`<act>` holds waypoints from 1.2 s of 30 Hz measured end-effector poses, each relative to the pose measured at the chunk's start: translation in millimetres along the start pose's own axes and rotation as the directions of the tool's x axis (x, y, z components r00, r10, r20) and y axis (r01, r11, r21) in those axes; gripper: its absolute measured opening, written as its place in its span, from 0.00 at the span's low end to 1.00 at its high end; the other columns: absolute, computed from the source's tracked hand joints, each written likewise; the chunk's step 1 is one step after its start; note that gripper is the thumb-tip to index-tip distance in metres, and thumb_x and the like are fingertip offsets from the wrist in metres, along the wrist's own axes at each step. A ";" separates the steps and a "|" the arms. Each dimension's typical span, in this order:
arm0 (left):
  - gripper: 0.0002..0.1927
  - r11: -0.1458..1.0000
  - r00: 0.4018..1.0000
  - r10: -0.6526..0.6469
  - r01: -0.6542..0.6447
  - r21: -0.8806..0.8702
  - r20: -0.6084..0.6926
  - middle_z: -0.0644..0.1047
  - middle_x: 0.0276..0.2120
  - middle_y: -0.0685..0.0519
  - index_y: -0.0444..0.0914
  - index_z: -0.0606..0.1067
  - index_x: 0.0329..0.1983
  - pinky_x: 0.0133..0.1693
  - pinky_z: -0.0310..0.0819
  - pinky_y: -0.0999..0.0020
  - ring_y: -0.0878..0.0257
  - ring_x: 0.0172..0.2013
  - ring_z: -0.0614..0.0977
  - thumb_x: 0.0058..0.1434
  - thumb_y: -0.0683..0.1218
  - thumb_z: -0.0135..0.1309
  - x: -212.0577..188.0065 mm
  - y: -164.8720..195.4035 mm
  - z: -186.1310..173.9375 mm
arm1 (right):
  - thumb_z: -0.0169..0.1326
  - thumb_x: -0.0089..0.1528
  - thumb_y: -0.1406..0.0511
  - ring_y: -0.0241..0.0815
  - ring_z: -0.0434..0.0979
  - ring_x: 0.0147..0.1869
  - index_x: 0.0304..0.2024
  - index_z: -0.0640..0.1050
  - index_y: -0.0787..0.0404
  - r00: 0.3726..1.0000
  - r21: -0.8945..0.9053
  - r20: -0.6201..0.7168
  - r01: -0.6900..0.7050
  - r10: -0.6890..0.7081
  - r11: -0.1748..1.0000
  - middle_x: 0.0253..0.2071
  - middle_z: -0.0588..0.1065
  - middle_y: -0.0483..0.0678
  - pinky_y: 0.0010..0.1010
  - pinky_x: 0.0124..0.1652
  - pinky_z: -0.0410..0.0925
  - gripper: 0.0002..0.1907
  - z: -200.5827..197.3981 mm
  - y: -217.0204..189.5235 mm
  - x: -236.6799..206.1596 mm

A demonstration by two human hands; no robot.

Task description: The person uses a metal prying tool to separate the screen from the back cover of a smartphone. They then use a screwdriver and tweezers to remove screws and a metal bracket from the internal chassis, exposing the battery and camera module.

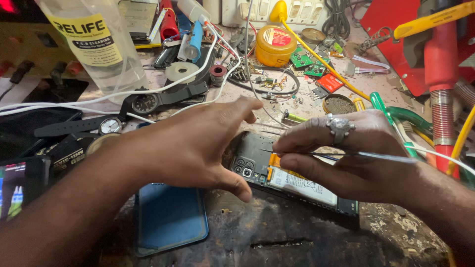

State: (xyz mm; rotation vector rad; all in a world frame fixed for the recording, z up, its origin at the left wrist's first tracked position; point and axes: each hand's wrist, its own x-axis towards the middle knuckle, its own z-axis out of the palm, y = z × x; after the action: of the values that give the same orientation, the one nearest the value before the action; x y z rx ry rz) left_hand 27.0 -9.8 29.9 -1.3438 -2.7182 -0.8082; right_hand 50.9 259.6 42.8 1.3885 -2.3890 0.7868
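An opened phone [257, 163] lies back-up on the worn bench, its camera cluster, orange flex and white-labelled battery [302, 185] exposed. My left hand [190, 143] hovers over its left end, fingers spread, thumb beside the camera cluster, holding nothing. My right hand [346, 155], with a large ring, pinches thin metal tweezers [336, 155] whose tip reaches the phone's upper middle. A blue phone back cover [170, 217] lies under my left forearm.
The bench is crowded: a clear plastic bottle [94, 44], wristwatches [146, 104], a yellow round tin [275, 45], small green circuit boards [302, 60], white cables, a green-handled screwdriver [391, 118], a red tool at right [440, 64], and a lit phone screen [12, 190] at far left.
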 end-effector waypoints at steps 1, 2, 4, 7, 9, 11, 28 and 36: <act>0.65 0.998 0.998 -0.046 0.044 0.040 0.034 0.74 0.60 0.40 0.32 0.60 0.73 0.57 0.68 0.57 0.46 0.60 0.74 0.37 0.66 0.75 0.6 0.0 1.7 | 0.66 0.60 0.64 0.32 0.87 0.37 0.41 0.83 0.56 1.000 -0.011 0.012 -0.002 0.002 1.000 0.36 0.84 0.42 0.24 0.36 0.77 0.08 -0.1 -1.0 1.2; 0.60 0.998 0.996 -0.053 0.050 0.036 0.066 0.75 0.58 0.41 0.33 0.64 0.70 0.56 0.69 0.57 0.46 0.58 0.75 0.38 0.64 0.75 1.3 0.3 2.3 | 0.66 0.60 0.63 0.31 0.86 0.37 0.40 0.83 0.55 1.000 -0.023 0.025 -0.006 0.006 1.000 0.35 0.84 0.41 0.23 0.36 0.77 0.08 0.0 -2.4 2.3; 0.51 0.998 0.990 -0.061 0.059 0.023 0.128 0.76 0.54 0.43 0.35 0.70 0.63 0.54 0.70 0.58 0.48 0.55 0.77 0.38 0.60 0.75 3.2 2.3 2.6 | 0.66 0.59 0.64 0.33 0.87 0.38 0.40 0.82 0.56 0.999 -0.038 0.009 0.033 -0.033 0.999 0.36 0.84 0.43 0.24 0.36 0.78 0.08 1.7 -5.6 4.3; 0.45 0.995 0.986 -0.097 0.098 0.000 0.134 0.78 0.51 0.45 0.35 0.73 0.60 0.52 0.73 0.59 0.50 0.52 0.79 0.39 0.59 0.72 0.0 6.1 -1.5 | 0.67 0.58 0.64 0.32 0.85 0.35 0.39 0.82 0.57 0.999 -0.033 0.010 -0.033 0.034 0.999 0.34 0.85 0.42 0.22 0.33 0.78 0.09 2.5 -9.7 6.6; 0.45 1.000 0.998 -0.021 0.020 0.025 0.065 0.78 0.49 0.42 0.33 0.75 0.57 0.52 0.72 0.58 0.48 0.51 0.79 0.39 0.60 0.73 -2.8 6.5 -5.6 | 0.68 0.58 0.64 0.32 0.84 0.35 0.39 0.82 0.57 0.992 -0.039 -0.018 -0.129 0.128 0.991 0.34 0.85 0.41 0.21 0.34 0.78 0.10 5.5 -15.5 4.1; 0.44 0.999 1.000 0.020 -0.020 0.050 0.010 0.78 0.48 0.41 0.31 0.76 0.55 0.53 0.72 0.58 0.47 0.51 0.79 0.39 0.61 0.73 -3.1 4.3 -10.2 | 0.69 0.59 0.62 0.32 0.84 0.38 0.39 0.82 0.56 0.976 -0.088 -0.092 -0.207 0.199 0.974 0.35 0.84 0.40 0.21 0.37 0.78 0.10 4.7 -20.6 0.8; 0.33 0.990 1.000 0.019 -0.018 0.142 -0.005 0.80 0.36 0.40 0.31 0.81 0.40 0.45 0.76 0.54 0.45 0.40 0.83 0.42 0.62 0.66 -4.6 2.8 -9.6 | 0.67 0.52 0.66 0.38 0.85 0.35 0.40 0.81 0.53 0.996 -0.153 -0.079 -0.049 0.037 0.987 0.35 0.82 0.42 0.29 0.34 0.76 0.14 22.9 -31.5 -25.6; 0.32 0.978 1.000 0.024 -0.023 0.207 0.000 0.80 0.33 0.39 0.32 0.81 0.34 0.43 0.76 0.52 0.44 0.38 0.82 0.41 0.64 0.65 -2.9 6.5 -6.1 | 0.67 0.52 0.66 0.40 0.85 0.37 0.41 0.83 0.54 0.996 -0.183 -0.062 -0.077 0.067 0.980 0.36 0.82 0.43 0.31 0.36 0.76 0.14 24.3 -37.9 -21.3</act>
State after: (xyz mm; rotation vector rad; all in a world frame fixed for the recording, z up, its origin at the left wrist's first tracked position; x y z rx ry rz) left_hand 32.3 -11.5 37.4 -1.3266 -2.6889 -0.5067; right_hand 95.3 246.0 24.8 1.1979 -2.4118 0.5937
